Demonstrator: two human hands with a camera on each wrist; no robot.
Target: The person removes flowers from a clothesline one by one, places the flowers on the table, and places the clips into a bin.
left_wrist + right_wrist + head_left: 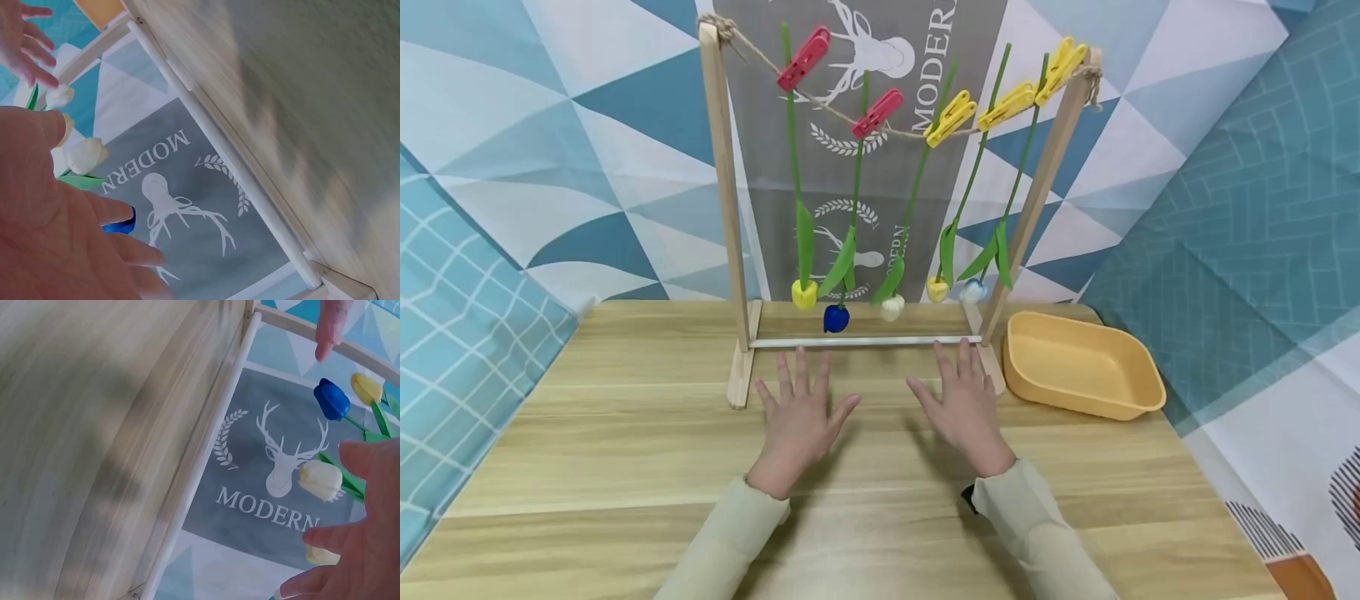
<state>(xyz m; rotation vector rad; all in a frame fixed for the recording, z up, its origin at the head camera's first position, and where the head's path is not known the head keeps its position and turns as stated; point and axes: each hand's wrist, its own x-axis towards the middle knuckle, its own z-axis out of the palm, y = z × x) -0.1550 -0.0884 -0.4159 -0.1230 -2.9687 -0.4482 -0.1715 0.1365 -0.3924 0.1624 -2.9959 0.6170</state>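
Note:
With fingers spread, my left hand (800,421) is held over the table in front of a wooden frame (727,192). My right hand (964,408) is spread the same way, its fingertips near the frame's white bottom rod (865,342). Neither hand holds anything. Artificial tulips hang heads down from a twine line (835,112): a yellow one (804,295), a blue one (837,318), a white one (892,308), a pale yellow one (937,289) and a light blue and white one (973,291). Two red clothespins (805,58) and three yellow clothespins (951,118) pinch their stems.
A yellow-orange plastic basin (1082,367) stands on the wooden table (625,467), right of the frame's foot. Behind the frame hangs a patterned cloth (625,150) with a grey deer-print panel. Tile-patterned cloth borders both sides of the table.

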